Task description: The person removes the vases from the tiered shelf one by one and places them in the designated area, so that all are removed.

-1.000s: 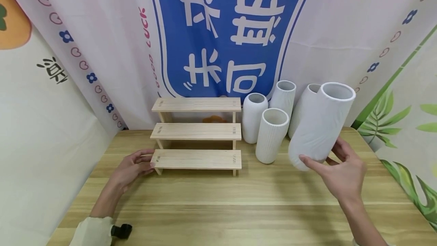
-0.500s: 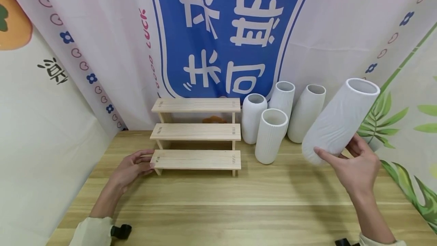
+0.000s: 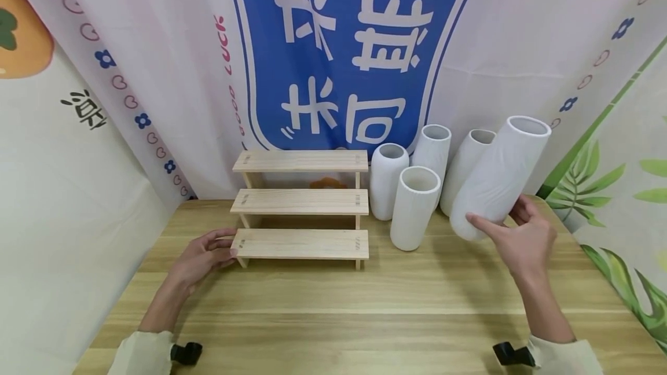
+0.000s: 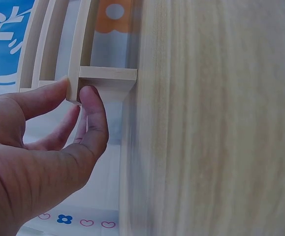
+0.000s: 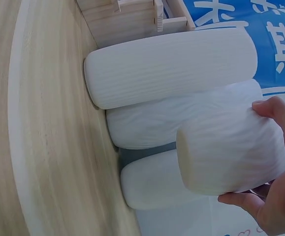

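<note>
My right hand (image 3: 526, 242) grips a white vase (image 3: 500, 181) low on its body. The vase has a swirled relief and leans to the right, its base held above the table in the right wrist view. My left hand (image 3: 203, 259) pinches the left end of the lowest board of a three-step wooden display stand (image 3: 299, 243); in the left wrist view the thumb and fingers close on the board's corner (image 4: 73, 91). Beside the stand are a ribbed white vase (image 3: 414, 210), a rounded one (image 3: 388, 184) and a slim one (image 3: 435, 143). Another white vase (image 3: 464, 172) is partly hidden behind the held one.
The pale wooden table (image 3: 333, 317) stretches in front of the stand and vases. A printed curtain (image 3: 500, 45) hangs close behind them, with more patterned cloth (image 3: 94, 178) along the left side. A black wrist strap piece (image 3: 513, 355) shows at the right sleeve.
The held vase swung right and tipped further over, then came back left toward the standing vases, now a little farther back than at first. The left hand stayed on the stand.
</note>
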Demonstrator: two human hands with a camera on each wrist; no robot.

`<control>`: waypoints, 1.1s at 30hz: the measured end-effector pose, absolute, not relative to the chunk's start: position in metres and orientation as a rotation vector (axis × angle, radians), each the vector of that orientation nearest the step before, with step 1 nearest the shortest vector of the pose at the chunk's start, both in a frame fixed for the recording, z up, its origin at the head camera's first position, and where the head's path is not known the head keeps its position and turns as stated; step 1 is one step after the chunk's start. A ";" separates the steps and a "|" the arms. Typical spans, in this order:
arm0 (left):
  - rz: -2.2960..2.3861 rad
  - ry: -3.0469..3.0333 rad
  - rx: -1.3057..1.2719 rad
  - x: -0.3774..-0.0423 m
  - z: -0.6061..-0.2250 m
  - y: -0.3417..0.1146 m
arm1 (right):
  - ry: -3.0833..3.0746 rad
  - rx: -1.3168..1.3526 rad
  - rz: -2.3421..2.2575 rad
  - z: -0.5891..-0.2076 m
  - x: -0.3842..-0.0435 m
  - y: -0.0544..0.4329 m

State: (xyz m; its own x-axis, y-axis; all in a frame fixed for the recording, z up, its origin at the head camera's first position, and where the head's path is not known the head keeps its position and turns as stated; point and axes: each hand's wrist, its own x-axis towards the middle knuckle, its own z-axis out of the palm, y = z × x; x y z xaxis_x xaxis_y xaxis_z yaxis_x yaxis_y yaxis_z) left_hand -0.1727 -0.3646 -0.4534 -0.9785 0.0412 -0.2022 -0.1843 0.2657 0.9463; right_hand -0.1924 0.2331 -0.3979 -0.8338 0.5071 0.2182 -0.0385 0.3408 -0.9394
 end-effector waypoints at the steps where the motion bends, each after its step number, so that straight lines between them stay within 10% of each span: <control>1: 1.793 2.344 -0.135 -0.173 -0.453 -0.364 | -2.137 -0.418 1.512 -0.398 -0.195 0.232; 33: 1.790 2.358 -0.109 -0.173 -0.454 -0.364 | -2.335 -0.345 1.503 -0.437 -0.222 0.220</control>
